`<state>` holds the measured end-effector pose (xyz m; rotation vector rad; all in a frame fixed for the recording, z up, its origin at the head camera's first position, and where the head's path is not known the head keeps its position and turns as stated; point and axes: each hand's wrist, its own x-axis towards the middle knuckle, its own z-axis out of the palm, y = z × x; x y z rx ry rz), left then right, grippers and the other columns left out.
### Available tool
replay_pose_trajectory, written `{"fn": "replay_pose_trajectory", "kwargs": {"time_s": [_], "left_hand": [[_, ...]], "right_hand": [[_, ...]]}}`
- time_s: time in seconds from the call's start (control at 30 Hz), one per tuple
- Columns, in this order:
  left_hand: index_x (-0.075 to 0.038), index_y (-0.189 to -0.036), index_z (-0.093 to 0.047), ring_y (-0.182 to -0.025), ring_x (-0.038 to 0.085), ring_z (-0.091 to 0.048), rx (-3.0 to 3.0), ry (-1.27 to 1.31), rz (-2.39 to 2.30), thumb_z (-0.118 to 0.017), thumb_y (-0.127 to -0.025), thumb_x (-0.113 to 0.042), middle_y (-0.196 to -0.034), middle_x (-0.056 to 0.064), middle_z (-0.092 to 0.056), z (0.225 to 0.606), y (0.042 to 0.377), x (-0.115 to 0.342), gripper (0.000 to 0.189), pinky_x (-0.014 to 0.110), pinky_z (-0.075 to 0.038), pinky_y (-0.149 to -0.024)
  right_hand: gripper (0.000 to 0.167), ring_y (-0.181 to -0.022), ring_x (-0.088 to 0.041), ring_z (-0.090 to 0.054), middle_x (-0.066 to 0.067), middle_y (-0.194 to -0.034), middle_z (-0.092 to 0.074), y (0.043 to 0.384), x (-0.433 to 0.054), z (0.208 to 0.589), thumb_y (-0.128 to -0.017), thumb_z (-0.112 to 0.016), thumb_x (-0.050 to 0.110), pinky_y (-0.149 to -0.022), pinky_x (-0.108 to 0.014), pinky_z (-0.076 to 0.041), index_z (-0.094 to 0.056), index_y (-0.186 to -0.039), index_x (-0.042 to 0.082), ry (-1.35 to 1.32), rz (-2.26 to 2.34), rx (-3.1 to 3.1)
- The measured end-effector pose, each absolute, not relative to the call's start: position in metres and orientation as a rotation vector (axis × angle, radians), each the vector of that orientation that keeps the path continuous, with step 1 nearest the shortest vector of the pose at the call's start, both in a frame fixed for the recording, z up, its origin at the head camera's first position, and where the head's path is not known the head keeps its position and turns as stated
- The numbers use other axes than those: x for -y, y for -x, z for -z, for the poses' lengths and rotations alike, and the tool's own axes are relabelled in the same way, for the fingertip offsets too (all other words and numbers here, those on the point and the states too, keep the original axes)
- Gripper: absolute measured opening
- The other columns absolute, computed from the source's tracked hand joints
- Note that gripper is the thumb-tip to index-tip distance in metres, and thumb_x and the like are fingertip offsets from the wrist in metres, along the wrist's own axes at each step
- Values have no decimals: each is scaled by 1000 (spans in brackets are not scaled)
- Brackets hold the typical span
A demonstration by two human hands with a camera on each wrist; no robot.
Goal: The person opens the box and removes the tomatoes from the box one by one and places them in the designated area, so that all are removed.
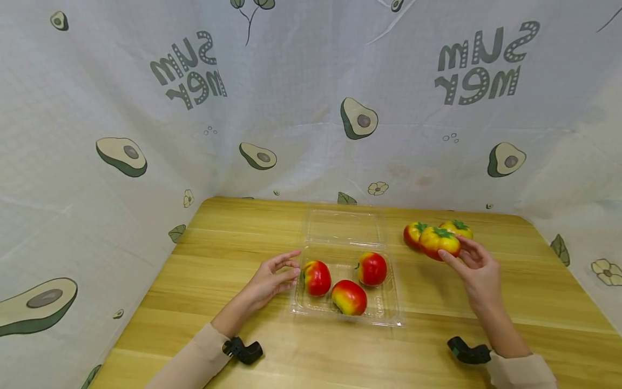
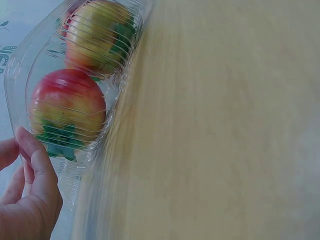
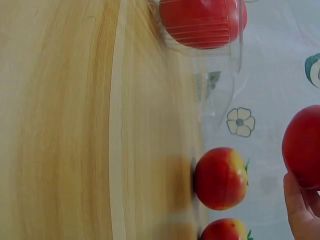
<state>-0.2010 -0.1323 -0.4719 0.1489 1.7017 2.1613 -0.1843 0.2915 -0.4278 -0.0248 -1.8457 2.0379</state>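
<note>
My right hand (image 1: 478,270) holds a red-and-yellow persimmon (image 1: 439,242) with a green leafy top between thumb and fingers, raised above the table. In the right wrist view this persimmon (image 3: 305,147) shows red at the right edge. Just behind it, two more persimmons (image 1: 413,234) (image 1: 458,228) stand on the table. At the left rim of a clear plastic clamshell box (image 1: 350,319) is my left hand (image 1: 268,279), its fingers loosely bent and fingertips right at the rim. Inside the box lie three persimmons (image 1: 317,278) (image 1: 349,297) (image 1: 372,269), tipped on their sides.
The box's transparent lid (image 1: 346,227) lies folded back toward the rear of the wooden table (image 1: 427,346). A white cloth (image 1: 301,97) printed with avocados hangs behind and around the table. Each wrist wears a black camera mount (image 1: 245,351).
</note>
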Motion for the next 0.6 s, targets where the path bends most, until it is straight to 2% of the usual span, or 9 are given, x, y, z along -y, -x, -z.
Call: {"fn": "replay_pose_trajectory", "kwargs": {"time_s": [0.37, 0.6], "left_hand": [[-3, -149, -43, -80, 12, -62, -1691, -148, -2167, -63, -97, 0, -115, 9, -54, 473, 202, 132, 56, 22, -56, -73], [-3, -149, -43, -80, 12, -62, -1693, -160, -2164, -62, -97, 0, -115, 8, -54, 473, 201, 133, 56, 22, -56, -73]], "right_hand": [[39, -94, -1, -67, 9, -112, -66, 182, -307, 430, -86, -70, -12, -77, -12, -52, -68, -118, 10, 59, -2077, 1800], [37, -93, 0, -67, 10, -111, -66, 184, -318, 431, -86, -71, -11, -75, -12, -53, -68, -113, 15, 126, -2111, 1766]]}}
